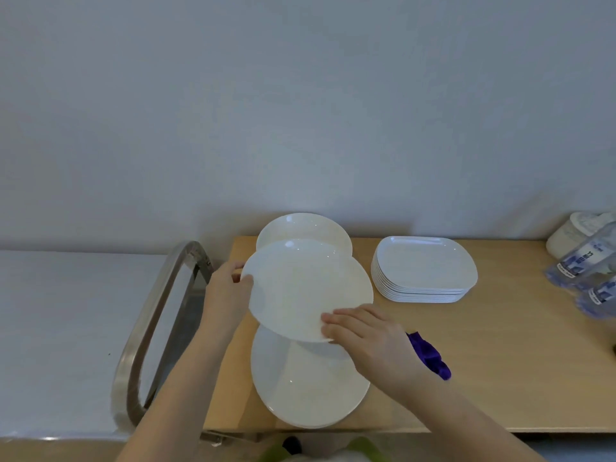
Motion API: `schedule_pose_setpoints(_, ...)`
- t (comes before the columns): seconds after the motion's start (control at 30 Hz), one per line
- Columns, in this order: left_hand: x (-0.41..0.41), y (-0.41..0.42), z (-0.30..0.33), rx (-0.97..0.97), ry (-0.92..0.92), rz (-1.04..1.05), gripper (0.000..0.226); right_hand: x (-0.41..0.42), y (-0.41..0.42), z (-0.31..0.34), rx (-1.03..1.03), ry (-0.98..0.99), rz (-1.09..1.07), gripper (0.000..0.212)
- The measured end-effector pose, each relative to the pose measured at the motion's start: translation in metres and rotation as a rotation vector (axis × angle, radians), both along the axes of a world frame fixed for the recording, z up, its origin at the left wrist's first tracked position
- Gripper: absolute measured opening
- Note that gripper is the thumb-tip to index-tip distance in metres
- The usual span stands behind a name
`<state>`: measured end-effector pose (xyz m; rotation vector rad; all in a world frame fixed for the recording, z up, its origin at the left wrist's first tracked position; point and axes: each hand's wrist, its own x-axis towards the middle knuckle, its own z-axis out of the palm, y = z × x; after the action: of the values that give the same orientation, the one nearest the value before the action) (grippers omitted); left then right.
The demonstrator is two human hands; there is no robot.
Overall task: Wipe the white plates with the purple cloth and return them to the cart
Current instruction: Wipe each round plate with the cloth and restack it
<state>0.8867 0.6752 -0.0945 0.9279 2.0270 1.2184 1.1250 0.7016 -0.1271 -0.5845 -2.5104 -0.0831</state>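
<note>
A round white plate [300, 288] is held tilted above the wooden cart top [500, 361]. My left hand [226, 291] grips its left rim, thumb over the edge. My right hand [363, 338] holds its near right rim, fingers lying across the top face. Under it, near the front edge, lies a stack of round white plates [306, 388]. Another round white plate [306, 228] sits behind, at the wall. The purple cloth [430, 356] lies crumpled on the cart top, partly hidden behind my right wrist.
A stack of rounded-rectangular white plates [423, 268] stands at the back right. Water bottles [590, 275] and a white jar [573, 235] crowd the far right. The cart's metal handle [150, 328] loops at the left, beside a white surface [60, 328].
</note>
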Motion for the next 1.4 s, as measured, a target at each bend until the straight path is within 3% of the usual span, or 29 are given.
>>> schedule_pose_setpoints(0.13,-0.007,0.026,0.004,0.022,0.053,-0.019,0.022,-0.019,0.024,0.007,0.011,0.001,-0.043,0.012)
schedule_pose_setpoints(0.23,-0.006,0.038,0.002,-0.048,0.486,-0.061,0.024,-0.029,0.040,0.010,0.012,-0.034,-0.101,0.015)
schedule_pose_setpoints(0.33,0.002,0.038,-0.003,0.160,0.647,-0.351,0.037,-0.040,0.053,0.009,0.011,-0.065,-0.156,0.021)
schedule_pose_setpoints(0.43,0.009,0.036,-0.017,0.160,0.804,-0.752,0.047,-0.047,0.065,0.007,0.006,-0.095,-0.186,0.019)
schedule_pose_setpoints(0.5,0.008,0.038,-0.026,0.106,0.936,-0.832,0.053,-0.050,0.070,0.004,0.001,-0.121,-0.194,0.021)
schedule_pose_setpoints(0.6,0.005,0.044,-0.029,0.123,1.047,-0.793,0.036,-0.055,0.074,-0.002,0.014,-0.134,-0.204,0.020)
schedule_pose_setpoints(0.7,0.005,0.046,-0.027,0.107,1.084,-0.801,0.022,-0.060,0.077,-0.008,0.008,-0.121,-0.212,0.025)
schedule_pose_setpoints(0.9,0.009,0.044,-0.026,0.082,1.176,-0.754,0.030,-0.064,0.084,-0.020,-0.042,-0.105,-0.193,0.040)
schedule_pose_setpoints(1.07,0.011,0.051,-0.037,0.065,1.208,-0.719,0.033,-0.063,0.087,-0.029,-0.049,-0.126,-0.235,0.026)
schedule_pose_setpoints(1.17,0.012,0.056,-0.043,0.078,1.165,-0.711,0.034,-0.065,0.086,-0.035,-0.055,-0.126,-0.273,0.018)
schedule_pose_setpoints(1.4,0.010,0.065,-0.070,-0.062,1.056,-0.714,0.035,-0.074,0.084,-0.043,-0.170,-0.221,-0.387,0.034)
